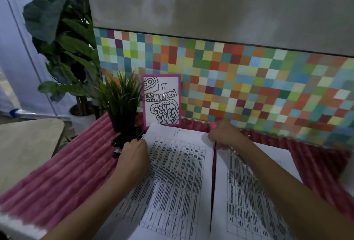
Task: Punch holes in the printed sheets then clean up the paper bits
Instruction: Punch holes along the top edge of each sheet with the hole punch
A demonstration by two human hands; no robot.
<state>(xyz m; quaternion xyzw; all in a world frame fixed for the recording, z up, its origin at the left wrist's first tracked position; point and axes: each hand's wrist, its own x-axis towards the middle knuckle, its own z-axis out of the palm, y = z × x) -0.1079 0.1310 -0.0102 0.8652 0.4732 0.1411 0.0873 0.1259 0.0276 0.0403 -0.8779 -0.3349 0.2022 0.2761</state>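
Hole punch (116,146) in left hand (132,156)

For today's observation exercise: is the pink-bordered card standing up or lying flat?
Standing up. The card leans against the tiled wall, its drawn face toward the camera.

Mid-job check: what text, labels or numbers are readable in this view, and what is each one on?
Printed sheets: tables of small print, too blurred to read.
Top margin of the left sheet: a small handwritten mark, not legible.
Purple-bordered card: outlined bubble lettering, seemingly upside down, not securely readable.
Black hole punch gripped by the left hand: no marking legible.
No other text visible.
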